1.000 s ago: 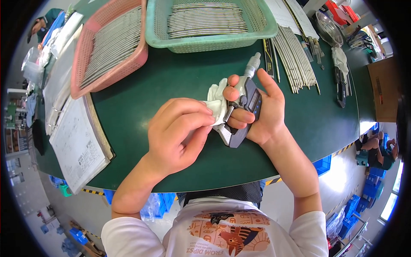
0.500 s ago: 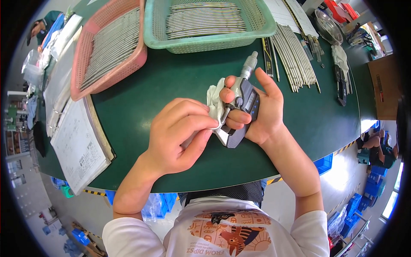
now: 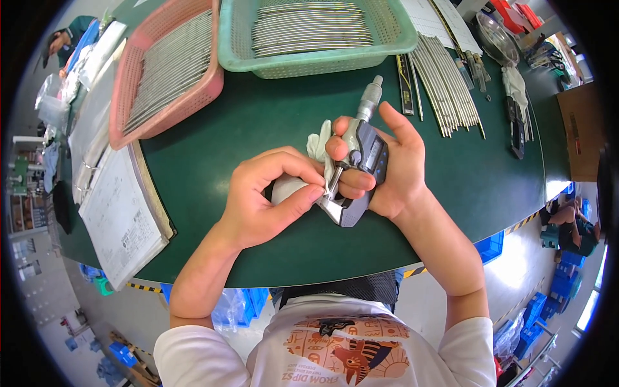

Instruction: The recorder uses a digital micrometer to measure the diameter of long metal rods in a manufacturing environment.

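My right hand (image 3: 403,169) is wrapped round a digital micrometer (image 3: 369,147), its silver thimble tilted up and away and its grey frame resting in the palm. Against the micrometer's near end, my left hand (image 3: 261,197) pinches a soft white cloth (image 3: 318,147) between thumb and forefinger, right at the measuring faces. Part of the cloth bunches up beyond the fingertips, and more shows under the left palm. The fingertips hide how the cloth sits in the gap.
Beyond my hands stand a green basket (image 3: 316,66) and a pink basket (image 3: 209,90), both holding thin metal rods. Loose rods (image 3: 448,90) lie on the green table (image 3: 258,116) at right, near black calipers (image 3: 516,126). A binder of papers (image 3: 122,209) lies at left.
The left fingers have shifted their pinch and opened into a rounder curl, uncovering more cloth beneath the palm. The micrometer has moved slightly left and nearer to me.
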Motion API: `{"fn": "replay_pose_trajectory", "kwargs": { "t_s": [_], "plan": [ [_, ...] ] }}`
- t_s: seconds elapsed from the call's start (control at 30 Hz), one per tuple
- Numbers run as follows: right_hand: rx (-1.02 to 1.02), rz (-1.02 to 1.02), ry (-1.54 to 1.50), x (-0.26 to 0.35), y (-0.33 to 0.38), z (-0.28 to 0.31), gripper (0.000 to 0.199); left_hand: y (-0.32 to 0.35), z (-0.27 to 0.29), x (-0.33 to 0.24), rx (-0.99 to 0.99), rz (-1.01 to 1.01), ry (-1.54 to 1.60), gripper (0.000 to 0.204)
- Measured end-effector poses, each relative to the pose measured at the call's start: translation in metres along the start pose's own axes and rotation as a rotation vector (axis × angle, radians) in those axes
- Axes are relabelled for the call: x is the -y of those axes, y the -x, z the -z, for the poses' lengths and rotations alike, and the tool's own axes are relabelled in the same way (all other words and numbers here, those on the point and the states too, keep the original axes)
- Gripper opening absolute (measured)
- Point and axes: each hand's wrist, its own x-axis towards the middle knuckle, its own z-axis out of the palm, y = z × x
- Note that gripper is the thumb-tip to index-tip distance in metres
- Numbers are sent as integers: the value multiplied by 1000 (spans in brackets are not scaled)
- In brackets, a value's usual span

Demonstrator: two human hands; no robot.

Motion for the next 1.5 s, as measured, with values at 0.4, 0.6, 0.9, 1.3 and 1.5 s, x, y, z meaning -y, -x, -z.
{"fn": "replay_pose_trajectory", "kwargs": {
  "t_s": [0.4, 0.6, 0.9, 1.3, 1.5],
  "plan": [
    [-17, 34, -15, -2, 1, 1, 51, 0, -6, 6, -93, -89, -31, 10],
    [-27, 59, 4, -2, 2, 0, 50, 0, -12, 9, -156, -152, -66, 9],
    [-1, 41, -142, 3, 2, 3, 46, 3, -17, 10, -161, -39, -121, 11],
    [186, 15, -95, 2, 1, 6, 48, 3, -15, 10, -141, -138, -198, 10],
    [148, 54, -24, 3, 2, 7, 50, 8, -15, 6, -211, 28, 40, 5]
  ]
}}
